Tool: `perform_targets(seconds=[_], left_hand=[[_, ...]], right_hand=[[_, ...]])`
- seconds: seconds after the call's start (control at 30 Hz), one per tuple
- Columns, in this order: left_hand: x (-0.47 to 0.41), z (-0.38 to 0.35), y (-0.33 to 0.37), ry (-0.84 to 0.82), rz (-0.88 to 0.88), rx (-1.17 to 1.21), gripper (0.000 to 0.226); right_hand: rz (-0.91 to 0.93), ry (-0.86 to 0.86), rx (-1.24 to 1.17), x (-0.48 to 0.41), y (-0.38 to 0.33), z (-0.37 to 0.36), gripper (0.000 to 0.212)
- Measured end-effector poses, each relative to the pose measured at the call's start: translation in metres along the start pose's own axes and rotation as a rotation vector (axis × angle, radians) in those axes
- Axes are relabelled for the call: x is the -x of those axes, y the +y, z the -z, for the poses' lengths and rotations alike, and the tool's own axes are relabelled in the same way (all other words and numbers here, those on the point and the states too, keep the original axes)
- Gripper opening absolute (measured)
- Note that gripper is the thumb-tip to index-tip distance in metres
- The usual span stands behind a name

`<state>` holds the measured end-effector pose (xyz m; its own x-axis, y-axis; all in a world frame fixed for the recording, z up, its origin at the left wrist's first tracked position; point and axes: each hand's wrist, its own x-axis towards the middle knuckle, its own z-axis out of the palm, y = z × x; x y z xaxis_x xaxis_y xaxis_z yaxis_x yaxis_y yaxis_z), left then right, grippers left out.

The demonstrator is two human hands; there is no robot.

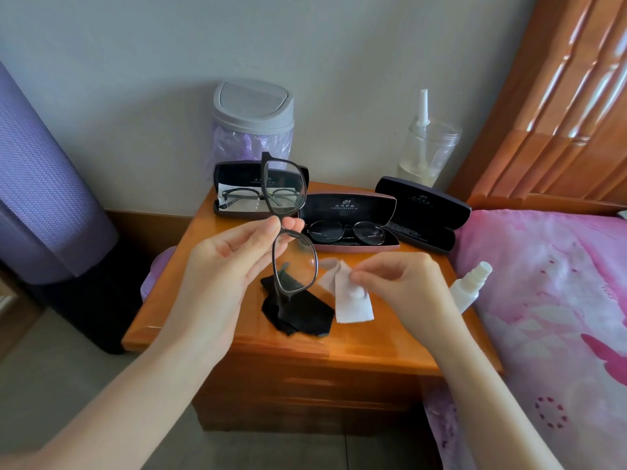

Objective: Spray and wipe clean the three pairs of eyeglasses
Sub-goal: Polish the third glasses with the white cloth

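Left grip (224, 262) pinching dark glasses (295, 262) at bridge, right grip (397, 283) pinching pale cloth (353, 300), above nightstand (390, 340) front

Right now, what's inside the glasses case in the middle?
Dark round-rimmed eyeglasses lie inside the middle case. Whatever is under them is covered.

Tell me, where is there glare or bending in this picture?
Head view: bright streaks of glare on the glossy orange wooden headboard; softer sheen on the front edge of the orange wooden nightstand; the wide lens curves the purple textured object at left; the black-framed eyeglasses in the left hand look sharp.
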<state>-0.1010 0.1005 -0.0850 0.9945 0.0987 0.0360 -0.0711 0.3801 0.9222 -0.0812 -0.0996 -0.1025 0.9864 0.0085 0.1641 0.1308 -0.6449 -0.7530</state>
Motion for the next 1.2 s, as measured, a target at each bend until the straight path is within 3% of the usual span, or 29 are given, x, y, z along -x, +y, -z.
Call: perform_targets(seconds=[0.1,0.27,0.47,0.67,0.83,1.2], left_hand=[[0.000,-0.001,0.000,-0.002,0.000,-0.013,0.027],[0.001,0.000,0.000,0.002,-0.002,-0.004,0.027],[0.000,-0.001,0.001,0.002,-0.004,-0.013,0.027],[0.001,0.001,0.001,0.014,0.003,-0.001,0.025],[0.002,-0.001,0.000,0.008,0.005,-0.010,0.032],[0.007,-0.006,-0.002,-0.020,-0.022,-0.105,0.025]], right_hand=[[-0.002,-0.024,0.263,0.000,0.003,-0.007,0.007],[0.005,-0.009,0.147,-0.001,0.000,-0.004,0.005],[-0.025,-0.045,0.204,-0.002,0.007,-0.015,0.012],[-0.037,-0.030,-0.023,-0.006,0.007,-0.002,0.003],[-0.037,-0.021,-0.251,-0.003,0.001,0.011,0.006],[-0.022,-0.137,-0.719,0.005,-0.024,0.012,0.017]])
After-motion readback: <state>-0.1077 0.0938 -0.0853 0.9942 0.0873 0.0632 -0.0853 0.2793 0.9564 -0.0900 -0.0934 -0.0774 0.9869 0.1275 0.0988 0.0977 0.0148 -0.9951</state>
